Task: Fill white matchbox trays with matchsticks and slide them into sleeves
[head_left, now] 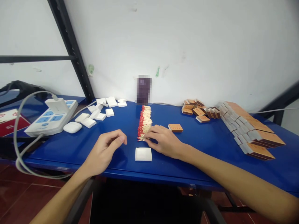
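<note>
A long row of red-tipped matches (pixel 145 121) lies on the blue table, heads pointing left. At its near end is my right hand (pixel 164 140), its thumb and fingers closing on a few matches; the fingers partly hide them. My left hand (pixel 105 152) hovers left of the row, fingers curled and thumb against the index finger, with nothing visible in it. Just in front of the row sits a white matchbox tray (pixel 143 154), between my hands. An orange matchbox sleeve (pixel 175 128) lies beyond my right hand.
White matchbox trays (pixel 101 116) are scattered at back left, near a white earbud case (pixel 72 127) and a power strip (pixel 52 116) with cables. Orange sleeves (pixel 198 111) lie at back right. Stacked matchboxes (pixel 252 130) stand far right. A blurred dark object (pixel 143 90) leans against the wall.
</note>
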The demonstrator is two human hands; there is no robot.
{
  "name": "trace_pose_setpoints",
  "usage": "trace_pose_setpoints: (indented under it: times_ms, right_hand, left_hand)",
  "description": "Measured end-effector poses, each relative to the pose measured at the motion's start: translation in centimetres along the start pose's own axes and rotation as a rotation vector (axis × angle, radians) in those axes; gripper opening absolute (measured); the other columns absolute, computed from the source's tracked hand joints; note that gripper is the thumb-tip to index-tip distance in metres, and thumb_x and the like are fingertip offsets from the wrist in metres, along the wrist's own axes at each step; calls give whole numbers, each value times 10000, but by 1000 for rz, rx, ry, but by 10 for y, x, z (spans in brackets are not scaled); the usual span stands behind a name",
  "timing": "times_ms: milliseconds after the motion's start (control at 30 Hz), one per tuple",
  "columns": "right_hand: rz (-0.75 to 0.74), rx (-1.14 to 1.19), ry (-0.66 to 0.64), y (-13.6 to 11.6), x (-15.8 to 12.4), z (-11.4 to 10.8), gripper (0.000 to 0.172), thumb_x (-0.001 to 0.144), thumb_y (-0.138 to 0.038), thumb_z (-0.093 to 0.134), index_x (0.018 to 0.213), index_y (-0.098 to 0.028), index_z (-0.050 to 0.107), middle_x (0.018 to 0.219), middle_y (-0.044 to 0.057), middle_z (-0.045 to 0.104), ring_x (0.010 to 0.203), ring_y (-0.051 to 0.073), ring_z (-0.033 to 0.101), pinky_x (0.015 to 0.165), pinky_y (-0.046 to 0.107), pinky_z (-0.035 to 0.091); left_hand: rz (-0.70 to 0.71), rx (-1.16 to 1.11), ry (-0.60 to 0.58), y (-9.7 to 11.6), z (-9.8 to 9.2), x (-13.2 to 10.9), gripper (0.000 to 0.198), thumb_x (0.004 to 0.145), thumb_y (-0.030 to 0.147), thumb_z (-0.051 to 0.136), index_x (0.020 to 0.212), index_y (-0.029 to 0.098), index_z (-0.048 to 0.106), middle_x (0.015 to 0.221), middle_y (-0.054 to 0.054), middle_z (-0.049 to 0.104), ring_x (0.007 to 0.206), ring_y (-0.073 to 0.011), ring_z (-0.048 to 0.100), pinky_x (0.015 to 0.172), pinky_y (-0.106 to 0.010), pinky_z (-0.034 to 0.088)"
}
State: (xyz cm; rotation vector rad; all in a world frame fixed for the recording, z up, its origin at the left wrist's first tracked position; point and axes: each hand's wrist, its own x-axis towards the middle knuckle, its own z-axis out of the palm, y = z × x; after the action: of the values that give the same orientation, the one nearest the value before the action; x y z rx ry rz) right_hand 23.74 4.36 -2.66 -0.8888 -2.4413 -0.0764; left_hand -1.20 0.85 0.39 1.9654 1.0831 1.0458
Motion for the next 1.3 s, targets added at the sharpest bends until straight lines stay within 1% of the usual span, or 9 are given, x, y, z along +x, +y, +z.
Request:
trace_pose_setpoints:
  times_ms: [100,267,433,667,933,1067,1167,1233,1300]
  right_hand:
    - [-20,48,-16,0,-1,-2,172,927,-174,540,917,-176,712,922,73,698,854,188,607,760,319,483]
    - [-61,91,-3,0,-3,-4,170,909,-124,547,913,-184,707,913,62,709,838,183,594,748,322,474]
    - [-98,163,51,-2,-5,-4,163,890,-91,564,911,-185,696,884,54,704,814,173,590,738,307,478]
    - [-9,161,38,-1,-6,-10,146,901,-128,556,918,-164,696,866,64,686,819,187,580,732,318,486]
    - [40,131,-5,-2,-6,-6,123,902,-195,604,880,-162,720,833,60,652,787,175,574,716,306,475]
    - [36,116,5,-2,-6,-6,119,898,-201,608,854,-167,713,824,60,654,783,178,565,714,309,465]
    - [14,122,27,-1,-7,-6,112,895,-197,606,843,-168,701,829,60,654,788,178,561,718,309,460]
    - [-2,135,19,0,-8,-6,105,894,-194,606,842,-170,694,824,55,647,784,175,556,717,306,455]
    - [-5,146,-6,0,-8,-6,103,898,-191,604,846,-172,692,808,48,637,776,172,550,710,302,448]
  left_hand:
    - [4,-147,20,-7,3,-2,395,968,418,482,656,179,445,658,23,391,632,-123,360,575,-263,313]
    - [13,-345,40,-15,8,-7,368,930,389,559,647,178,453,619,31,342,597,-117,309,554,-278,271]
    - [21,-106,17,-9,7,-6,386,914,346,565,611,183,389,595,50,287,564,-101,248,514,-266,206]
    - [11,45,-15,-3,7,-4,445,895,307,525,671,215,151,659,47,189,599,-103,211,551,-254,247]
    - [-76,2,-38,-11,10,-3,506,855,312,529,618,219,92,585,62,90,530,-79,84,460,-260,111]
    - [-103,1,-65,-11,11,-1,515,874,346,503,584,220,97,556,66,83,501,-71,73,437,-256,90]
    - [-55,66,-20,-8,7,0,505,920,370,480,571,208,153,555,63,138,497,-75,141,440,-235,165]
    - [17,140,-64,-6,0,1,433,957,364,458,587,187,319,580,54,292,527,-81,289,493,-216,281]
    - [100,192,-190,-4,-8,1,294,990,334,431,760,177,527,711,32,504,639,-97,464,604,-211,389]
